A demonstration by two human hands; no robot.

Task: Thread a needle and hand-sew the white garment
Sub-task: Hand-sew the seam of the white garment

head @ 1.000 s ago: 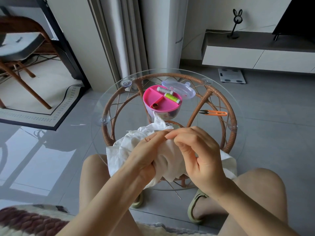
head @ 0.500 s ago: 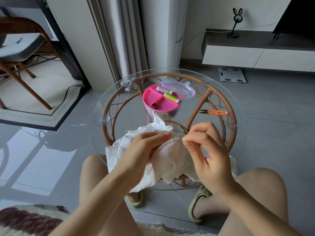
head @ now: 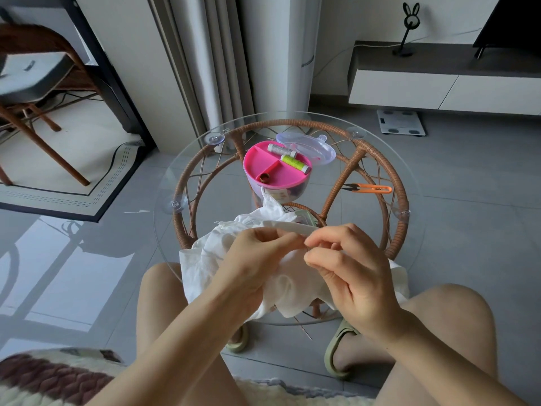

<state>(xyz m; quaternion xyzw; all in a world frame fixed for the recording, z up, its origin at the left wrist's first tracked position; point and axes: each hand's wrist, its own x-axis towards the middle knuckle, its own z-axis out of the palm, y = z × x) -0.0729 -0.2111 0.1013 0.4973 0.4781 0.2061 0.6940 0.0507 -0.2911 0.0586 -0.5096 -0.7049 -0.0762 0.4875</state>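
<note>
The white garment (head: 210, 259) lies bunched on the near edge of a round glass table (head: 409, 159) and hangs over it. My left hand (head: 257, 259) grips a fold of the cloth from the left, fingers curled round it. My right hand (head: 345, 265) pinches something thin and dark at the cloth's edge between thumb and forefinger, probably the needle (head: 306, 249); it is barely visible. The two hands' fingertips almost meet. No thread can be made out.
A pink sewing box (head: 276, 171) with grey and green spools stands mid-table, its clear lid (head: 310, 148) behind it. Orange thread snips (head: 369, 188) lie at the right. The table has a rattan frame below. My bare knees flank the table's near edge.
My right hand swung out to the right away from the cloth, then came back to the fold. My left hand kept its hold on the garment.
</note>
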